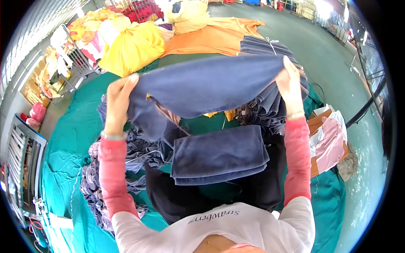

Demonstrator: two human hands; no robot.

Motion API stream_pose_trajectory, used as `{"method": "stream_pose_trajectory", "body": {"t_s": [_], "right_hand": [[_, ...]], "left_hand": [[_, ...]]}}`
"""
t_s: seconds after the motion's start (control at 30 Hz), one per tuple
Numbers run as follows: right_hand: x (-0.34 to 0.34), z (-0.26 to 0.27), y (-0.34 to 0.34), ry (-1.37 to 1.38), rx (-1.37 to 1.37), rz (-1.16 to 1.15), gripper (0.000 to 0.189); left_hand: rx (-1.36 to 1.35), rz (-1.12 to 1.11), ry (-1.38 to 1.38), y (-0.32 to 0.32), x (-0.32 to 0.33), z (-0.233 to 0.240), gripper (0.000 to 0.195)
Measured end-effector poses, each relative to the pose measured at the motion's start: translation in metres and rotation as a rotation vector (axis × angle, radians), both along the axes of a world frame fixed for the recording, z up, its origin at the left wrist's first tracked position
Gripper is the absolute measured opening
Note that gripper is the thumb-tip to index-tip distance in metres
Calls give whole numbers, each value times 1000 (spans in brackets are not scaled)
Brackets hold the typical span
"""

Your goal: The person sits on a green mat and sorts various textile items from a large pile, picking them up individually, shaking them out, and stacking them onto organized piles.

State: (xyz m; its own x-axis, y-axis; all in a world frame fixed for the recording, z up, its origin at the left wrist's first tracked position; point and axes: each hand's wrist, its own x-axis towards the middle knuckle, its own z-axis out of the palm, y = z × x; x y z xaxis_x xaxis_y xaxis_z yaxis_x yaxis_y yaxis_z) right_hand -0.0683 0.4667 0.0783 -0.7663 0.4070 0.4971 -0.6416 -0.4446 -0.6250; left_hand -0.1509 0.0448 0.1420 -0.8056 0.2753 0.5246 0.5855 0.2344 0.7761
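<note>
A dark blue-grey fabric piece (202, 85) is stretched in the air between my two hands. My left hand (121, 95) grips its left end, and my right hand (289, 82) pinches the upper right corner. Below it, a small stack of flat, similar dark fabric pieces (218, 151) lies across my lap. Rumpled grey-purple fabric pieces (142, 145) are heaped at my left side. Beyond my right hand stands a thick pile of layered dark pieces (265, 47), with a white tie on top; the raised fabric hides part of it.
A green sheet (72, 126) covers the floor around me. A yellow cloth bundle (136, 47) and an orange cloth (205, 38) lie ahead. On the right is a cardboard box (313, 126) with pink cloth (330, 142). A metal rack (22, 170) stands at left.
</note>
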Motion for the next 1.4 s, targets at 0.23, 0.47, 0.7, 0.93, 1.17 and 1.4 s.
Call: {"method": "stream_pose_trajectory", "body": {"t_s": [0.23,0.47,0.7,0.93,1.17,1.4], "right_hand": [[160,-56,-10,126,431,138,32],[120,-90,-25,-516,283,78,28],[114,-152,-30,-903,805,-50,54],[113,-117,-36,-664,700,-284,47],[150,-112,-64,-759,1247,-153,39],[120,-80,-71,-582,1172,-396,34]], "left_hand": [[-199,-681,-256,-54,117,-46,30],[-372,-229,-383,-8,64,-90,21],[-609,-305,-304,12,79,-167,85],[-393,-344,-321,10,54,-103,47],[-679,-369,-462,-34,84,-90,38],[-284,-34,-168,-57,47,-84,29]]}}
